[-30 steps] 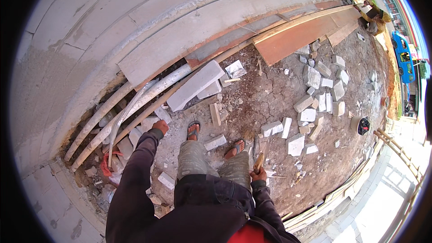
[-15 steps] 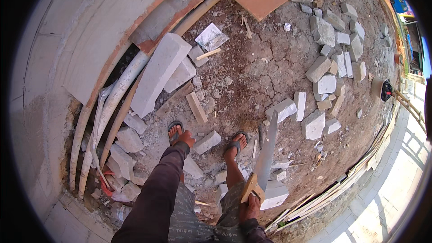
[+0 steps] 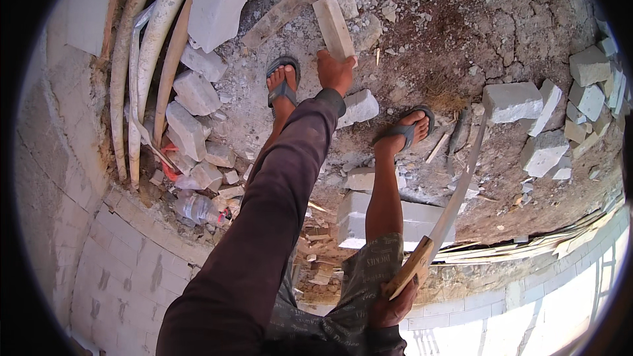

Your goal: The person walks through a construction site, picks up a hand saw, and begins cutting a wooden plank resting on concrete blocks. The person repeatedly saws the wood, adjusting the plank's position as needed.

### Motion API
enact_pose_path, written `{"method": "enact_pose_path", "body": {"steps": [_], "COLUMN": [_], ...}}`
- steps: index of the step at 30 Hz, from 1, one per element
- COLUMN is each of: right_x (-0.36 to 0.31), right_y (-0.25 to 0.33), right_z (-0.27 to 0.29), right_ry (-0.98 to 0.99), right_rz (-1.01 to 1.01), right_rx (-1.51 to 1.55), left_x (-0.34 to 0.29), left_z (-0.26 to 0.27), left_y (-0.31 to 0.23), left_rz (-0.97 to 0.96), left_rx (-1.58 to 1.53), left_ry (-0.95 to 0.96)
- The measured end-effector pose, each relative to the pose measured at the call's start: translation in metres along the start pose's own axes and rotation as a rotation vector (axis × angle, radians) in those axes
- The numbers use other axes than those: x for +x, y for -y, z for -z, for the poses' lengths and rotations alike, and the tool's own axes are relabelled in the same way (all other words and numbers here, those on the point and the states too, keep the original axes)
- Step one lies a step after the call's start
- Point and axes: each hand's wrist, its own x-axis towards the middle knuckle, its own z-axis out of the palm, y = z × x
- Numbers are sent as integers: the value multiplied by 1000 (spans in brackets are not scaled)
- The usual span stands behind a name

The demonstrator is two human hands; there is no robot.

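Clutching a handsaw (image 3: 449, 216), the closed right grip (image 3: 394, 304) is hanging low; the left grip (image 3: 335, 74) is touching a pale block (image 3: 333, 26), apparently not yet lifted, closure unclear.

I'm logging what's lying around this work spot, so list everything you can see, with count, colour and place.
handsaw: one, grey blade, brown handle, right of centre
short block: one, pale tan, top centre
white blocks: many, greyish white, scattered about
weathered plank: one, brown, top centre
long poles: at least three, off-white to brown, upper left
red plastic: one scrap, left
clear plastic: count unclear, colourless, left
thin wood strips: several, pale, lower right
block wall: one, pale grey, lower left
sandals: two, dark grey, centre
shorts: one pair, patterned grey, lower centre
sleeves: two, dark purple, lower centre
left hand: one, bare, at the short block's lower end
right hand: one, bare, on the handsaw's handle
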Motion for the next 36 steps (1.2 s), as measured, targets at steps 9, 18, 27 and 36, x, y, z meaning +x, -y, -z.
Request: {"method": "enact_pose_path", "body": {"steps": [9,18,27,36], "right_x": [9,10,4,9], "right_y": [22,29,19,24], "right_z": [6,2,2,5], "right_ry": [88,59,5,208], "right_rz": [-83,-34,-139,-226], "right_rx": [46,28,12,-33], "left_x": [21,37,146,161], "left_z": [113,136,132,186], "left_y": [30,25,7,16], "left_rz": [498,-109,-474,-641], "left_rx": [-926,-73,790,414], "left_ry": [898,666,-124,195]}}
